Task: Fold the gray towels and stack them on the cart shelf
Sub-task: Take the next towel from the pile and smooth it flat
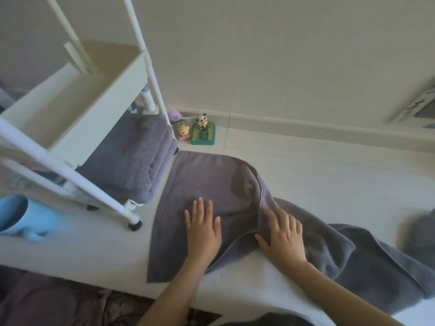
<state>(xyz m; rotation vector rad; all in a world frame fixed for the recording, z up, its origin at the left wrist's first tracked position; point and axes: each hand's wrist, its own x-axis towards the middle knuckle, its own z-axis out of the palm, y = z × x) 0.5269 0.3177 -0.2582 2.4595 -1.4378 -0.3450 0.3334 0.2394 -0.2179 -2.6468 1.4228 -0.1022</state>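
Pale floor carries our towel beside the cart; left hand and right hand press flat, fingers spread; uneven pressure may skew the raised fold.

Soft, even daylight fills the scene, fairly dim and slightly warm, with no glare. Shadows are faint: a weak one sits under the white cart and beneath the left hand on the gray towel. The wide lens bends straight lines near the edges, so the cart posts lean. The blue mug at the left edge is smeared, and the whole picture looks a little soft
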